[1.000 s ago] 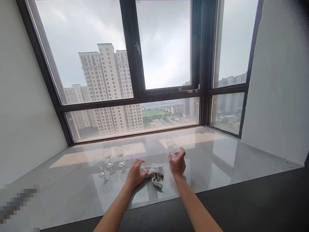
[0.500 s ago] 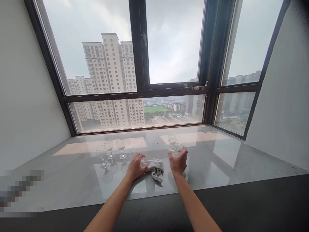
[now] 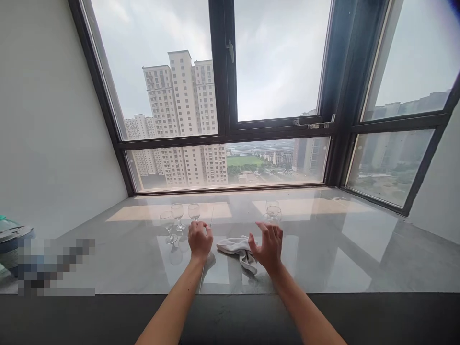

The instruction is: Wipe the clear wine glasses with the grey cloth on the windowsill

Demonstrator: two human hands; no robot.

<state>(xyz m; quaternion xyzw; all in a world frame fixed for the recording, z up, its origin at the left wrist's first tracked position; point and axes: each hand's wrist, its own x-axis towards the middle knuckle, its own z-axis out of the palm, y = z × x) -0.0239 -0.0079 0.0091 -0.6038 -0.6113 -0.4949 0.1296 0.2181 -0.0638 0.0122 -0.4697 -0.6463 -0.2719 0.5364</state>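
Observation:
A crumpled white cloth (image 3: 235, 246) lies on the glossy grey stone windowsill (image 3: 323, 249) between my hands. My left hand (image 3: 200, 239) hovers just left of the cloth with its fingers loosely bent and nothing in it. My right hand (image 3: 269, 245) is open with fingers spread, at the cloth's right end, holding nothing. Just beyond its fingertips stand two short clear glasses (image 3: 273, 211), one behind the other. Three stemmed wine glasses (image 3: 178, 216) stand in a group to the left of my left hand.
A large dark-framed window (image 3: 230, 129) closes off the back of the sill, and white walls flank both sides. A dark ledge (image 3: 230, 316) runs along the sill's near edge. At far left, a teal container (image 3: 9, 232) shows above a blurred patch.
My left hand has come off the cloth. My right hand has let go of the short glass, which now stands on the sill, and has drawn back toward the cloth. The view shifted left.

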